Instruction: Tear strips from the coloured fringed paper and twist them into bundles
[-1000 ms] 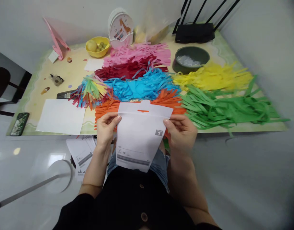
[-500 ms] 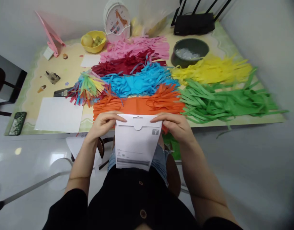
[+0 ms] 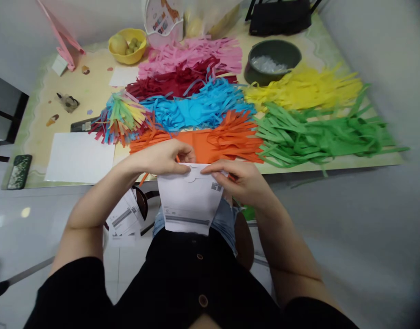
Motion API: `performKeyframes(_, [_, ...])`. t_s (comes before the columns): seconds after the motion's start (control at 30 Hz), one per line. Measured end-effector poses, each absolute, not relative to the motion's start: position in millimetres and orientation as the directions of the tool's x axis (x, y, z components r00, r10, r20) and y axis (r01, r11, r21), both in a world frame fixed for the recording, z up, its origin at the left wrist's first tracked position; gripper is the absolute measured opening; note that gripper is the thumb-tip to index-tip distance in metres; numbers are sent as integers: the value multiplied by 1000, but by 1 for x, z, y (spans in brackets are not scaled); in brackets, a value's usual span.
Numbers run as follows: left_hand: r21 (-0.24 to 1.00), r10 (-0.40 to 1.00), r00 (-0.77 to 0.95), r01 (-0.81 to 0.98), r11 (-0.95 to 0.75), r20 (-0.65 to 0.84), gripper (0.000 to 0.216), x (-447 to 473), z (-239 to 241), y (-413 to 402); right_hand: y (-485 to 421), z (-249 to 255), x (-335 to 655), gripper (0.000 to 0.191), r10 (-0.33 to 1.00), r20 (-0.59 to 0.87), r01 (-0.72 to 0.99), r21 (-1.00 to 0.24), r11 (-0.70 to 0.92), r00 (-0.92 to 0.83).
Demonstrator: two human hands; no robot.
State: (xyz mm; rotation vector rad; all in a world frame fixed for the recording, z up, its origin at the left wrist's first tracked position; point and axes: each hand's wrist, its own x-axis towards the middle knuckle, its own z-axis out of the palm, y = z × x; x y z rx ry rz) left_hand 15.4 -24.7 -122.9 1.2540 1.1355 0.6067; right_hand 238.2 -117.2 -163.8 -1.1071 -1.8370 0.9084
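A flat white cardboard envelope [image 3: 189, 198] with a flap, a hang slot and a dark printed band rests upright against my lap. At its top edge my left hand [image 3: 174, 157] is closed, thumb on the flap beside the slot and fingers curled behind. My right hand [image 3: 235, 178] pinches the top right part, index finger lying along the flap. Just beyond the hands, fringed orange paper [image 3: 201, 144] lies on the table. Whatever is inside the envelope is hidden.
Fringed blue [image 3: 192, 109], dark red [image 3: 175, 82], pink [image 3: 196, 57], yellow [image 3: 306, 89] and green paper [image 3: 333, 137] cover the table. A multicoloured tassel bundle [image 3: 123, 116], white sheet [image 3: 80, 157], phone [image 3: 20, 171], fruit bowl [image 3: 128, 58] and dark green bowl [image 3: 273, 50] lie around.
My left hand has moved from the envelope's top left corner rightward to the middle of the flap. My right hand has shifted slightly inward. The view has tipped a little lower.
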Motion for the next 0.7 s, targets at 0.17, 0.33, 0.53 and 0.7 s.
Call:
performKeyframes(0.17, [755,551,673,646,-112,-494,14,25,-103,-17,-119,-163,237,26,892,285,391,-821,416,-351])
performKeyframes(0.33, [610,464,652,747,-263,-599,9,27,-100,-19,-118,-168,236,24,897,271,461,-784,416,-348])
performKeyframes(0.53, [636,513,628,748,-190,-585,11,30,-112,-16,-115,-174,218,17,801,521,738,-409,537,-294])
performKeyframes(0.7, [732,492,653,680,-44,-576,13,29,-114,-9,-106,-175,210,16,681,562,754,-146,640,-469])
